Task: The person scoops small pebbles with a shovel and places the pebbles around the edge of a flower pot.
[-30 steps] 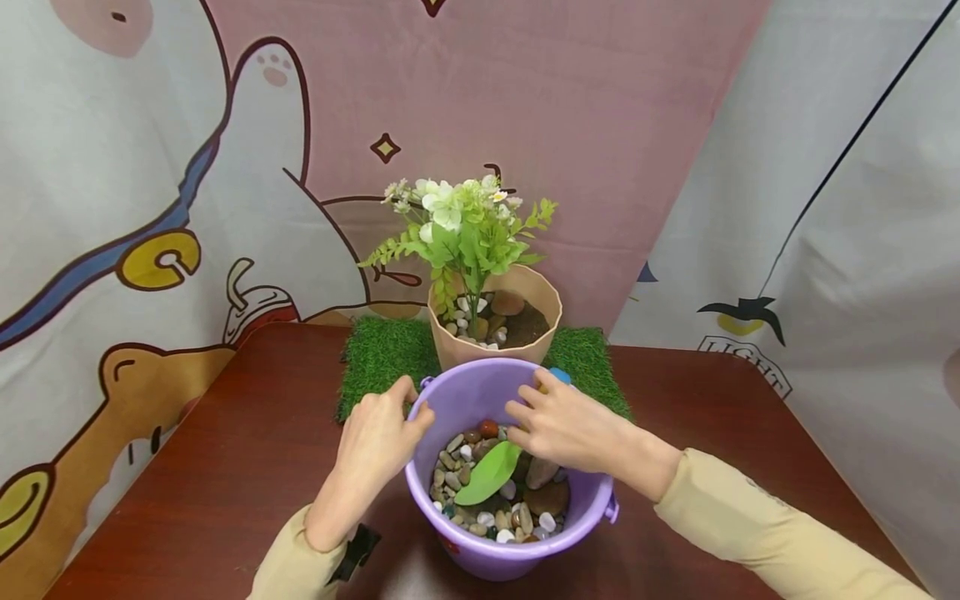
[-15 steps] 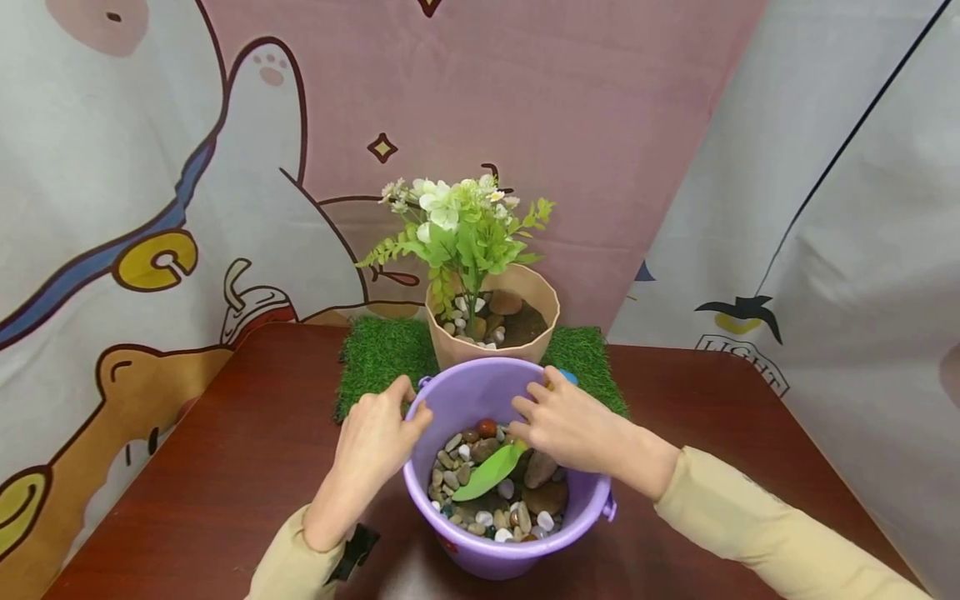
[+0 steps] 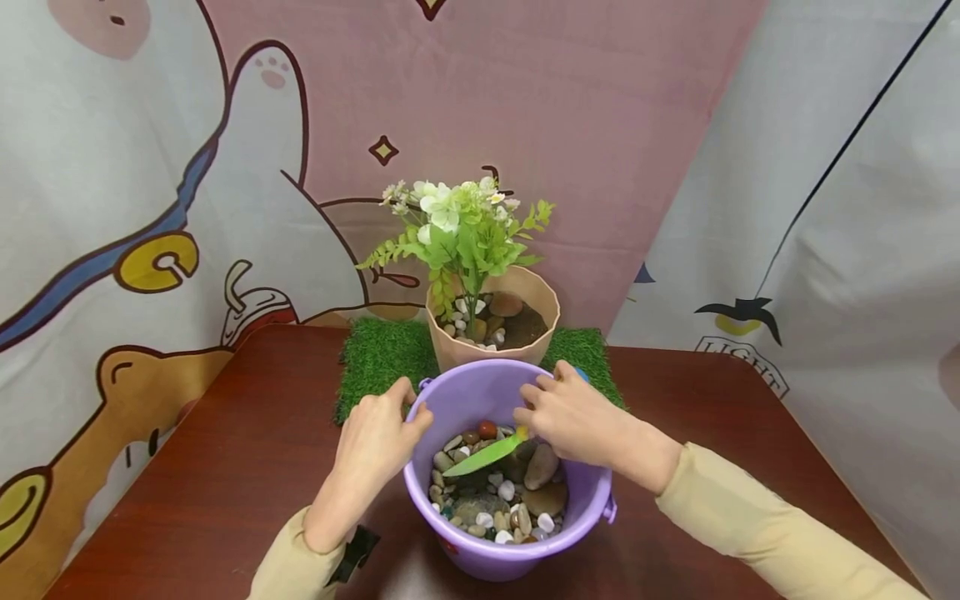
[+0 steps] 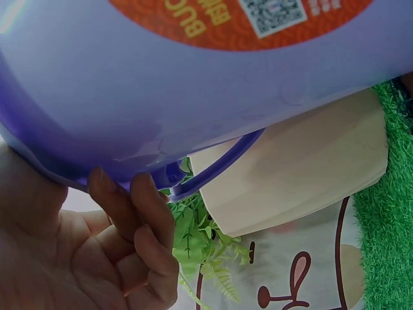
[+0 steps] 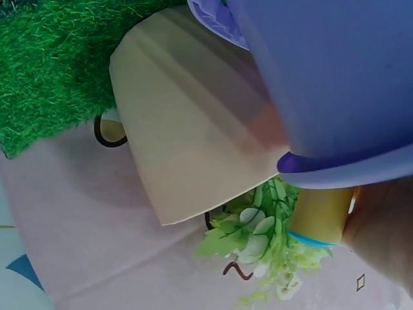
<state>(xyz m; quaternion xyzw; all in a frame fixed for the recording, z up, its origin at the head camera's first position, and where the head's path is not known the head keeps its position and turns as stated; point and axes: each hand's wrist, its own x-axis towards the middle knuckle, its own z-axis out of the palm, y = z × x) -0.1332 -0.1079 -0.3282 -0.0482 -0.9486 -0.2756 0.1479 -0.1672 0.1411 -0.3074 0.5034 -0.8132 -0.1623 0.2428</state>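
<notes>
A purple bucket (image 3: 495, 557) with pebbles (image 3: 517, 521) in its bottom stands in front of me. My left hand (image 3: 378, 437) grips its left rim, thumb inside; the left wrist view shows fingers (image 4: 155, 213) curled against the outside near the handle's hinge. My right hand (image 3: 573, 417) reaches over the right side and holds a toy shovel by its yellow handle (image 5: 321, 216), blue at the end. The shovel's green blade (image 3: 483, 457) slants down to the left over the stones, seen nearly edge-on. Most of the handle is hidden by the fingers in the head view.
Behind the bucket, a beige pot (image 3: 491, 357) with a white-flowered plant (image 3: 468, 237), stones and soil stands on an artificial grass mat (image 3: 386, 354). All of it is on a dark red-brown table (image 3: 225, 467). A printed cloth (image 3: 585, 125) hangs behind.
The shovel blade has rolled from facing up to nearly edge-on and risen slightly, uncovering stones below. My right hand has shifted a little to the right. My left hand has stayed on the rim.
</notes>
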